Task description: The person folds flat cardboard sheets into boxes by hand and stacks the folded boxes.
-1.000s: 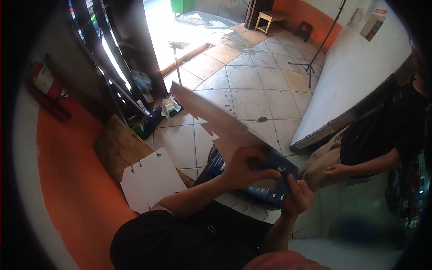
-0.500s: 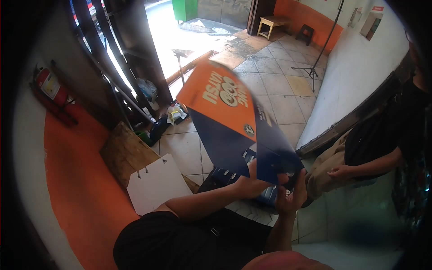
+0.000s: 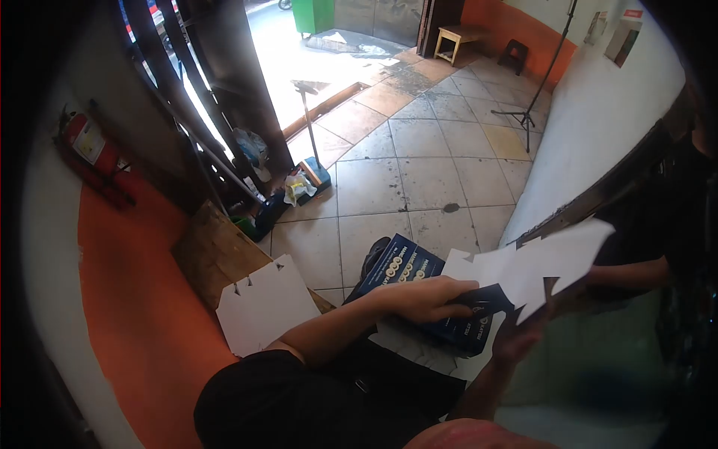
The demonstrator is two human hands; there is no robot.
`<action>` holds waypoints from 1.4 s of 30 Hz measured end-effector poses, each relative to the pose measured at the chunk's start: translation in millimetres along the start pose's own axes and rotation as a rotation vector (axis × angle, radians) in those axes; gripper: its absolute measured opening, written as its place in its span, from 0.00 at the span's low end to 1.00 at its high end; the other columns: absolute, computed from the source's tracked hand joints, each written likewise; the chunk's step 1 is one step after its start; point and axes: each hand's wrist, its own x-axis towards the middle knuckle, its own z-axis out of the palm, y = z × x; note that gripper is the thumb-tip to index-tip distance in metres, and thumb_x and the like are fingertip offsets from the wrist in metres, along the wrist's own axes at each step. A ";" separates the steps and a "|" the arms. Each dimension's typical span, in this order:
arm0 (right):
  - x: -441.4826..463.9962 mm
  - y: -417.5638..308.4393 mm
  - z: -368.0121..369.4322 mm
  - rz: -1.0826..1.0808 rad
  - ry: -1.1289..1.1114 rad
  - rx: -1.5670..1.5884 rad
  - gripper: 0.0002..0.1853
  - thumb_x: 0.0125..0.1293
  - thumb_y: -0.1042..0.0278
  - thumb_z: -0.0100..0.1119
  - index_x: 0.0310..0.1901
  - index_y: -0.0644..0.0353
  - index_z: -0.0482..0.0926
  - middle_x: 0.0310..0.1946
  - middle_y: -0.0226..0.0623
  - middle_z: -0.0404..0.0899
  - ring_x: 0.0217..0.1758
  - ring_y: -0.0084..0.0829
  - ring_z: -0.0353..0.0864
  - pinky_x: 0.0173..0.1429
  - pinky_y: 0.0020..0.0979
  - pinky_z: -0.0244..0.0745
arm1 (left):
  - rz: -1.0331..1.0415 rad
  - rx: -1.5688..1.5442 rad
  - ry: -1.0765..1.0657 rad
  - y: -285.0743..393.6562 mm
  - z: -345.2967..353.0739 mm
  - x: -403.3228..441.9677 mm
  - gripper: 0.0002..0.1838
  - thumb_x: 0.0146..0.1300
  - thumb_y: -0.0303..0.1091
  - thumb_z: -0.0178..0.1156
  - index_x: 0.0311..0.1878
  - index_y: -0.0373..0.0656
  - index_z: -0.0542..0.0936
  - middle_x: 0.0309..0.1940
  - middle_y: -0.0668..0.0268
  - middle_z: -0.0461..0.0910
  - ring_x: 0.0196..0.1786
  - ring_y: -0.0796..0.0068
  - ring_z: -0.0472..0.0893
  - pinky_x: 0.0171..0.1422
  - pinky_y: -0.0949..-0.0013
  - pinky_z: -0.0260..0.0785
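Observation:
A flat cardboard box blank (image 3: 550,258), white on this face with cut notches and a dark blue flap, is tilted over the right side of the stack. My left hand (image 3: 434,298) reaches across the stack, its fingers and thumb closed around the edge of the blue flap. Blurred and partly hidden, my right hand (image 3: 520,340) grips the lower right part of the blank. Below lies a stack of dark blue printed box blanks (image 3: 396,268), with white lettering and ring logos, on or near my lap.
Another person's forearm (image 3: 632,273) is close at the right. White cardboard (image 3: 265,307) leans beside a wooden board (image 3: 213,247) at left. Beyond are a broom and dustpan (image 3: 318,170), a fire extinguisher (image 3: 93,146), a tripod stand (image 3: 527,123) and a wooden bench (image 3: 456,37).
The blank has swung down and right from its raised position, turning its orange and blue printed face away and its white face up. My right hand moved right; the blue stack is now uncovered.

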 end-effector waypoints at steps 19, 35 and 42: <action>26.8 -53.4 11.4 0.091 -0.441 -0.855 0.26 0.51 0.74 0.74 0.54 0.56 0.79 0.72 0.52 0.58 0.75 0.53 0.60 0.75 0.46 0.58 | -0.113 -0.109 0.017 -5.5 6.8 1.5 0.50 0.64 0.30 0.65 0.81 0.57 0.43 0.36 0.54 0.87 0.40 0.62 0.87 0.55 0.62 0.73; 3.1 -38.7 -31.4 0.182 0.113 -0.222 0.49 0.53 0.46 0.77 0.68 0.63 0.61 0.60 0.37 0.70 0.63 0.32 0.71 0.63 0.33 0.71 | 0.061 -0.249 0.578 -25.9 -15.0 0.5 0.33 0.59 0.44 0.73 0.63 0.38 0.74 0.57 0.53 0.78 0.59 0.66 0.78 0.65 0.62 0.68; 9.1 -8.0 25.7 -0.079 -0.012 -0.350 0.63 0.54 0.49 0.76 0.78 0.60 0.37 0.76 0.45 0.49 0.76 0.40 0.57 0.75 0.40 0.61 | 0.195 -0.196 0.797 -9.6 36.9 13.1 0.09 0.67 0.28 0.64 0.47 0.38 0.77 0.39 0.66 0.82 0.39 0.82 0.81 0.44 0.76 0.73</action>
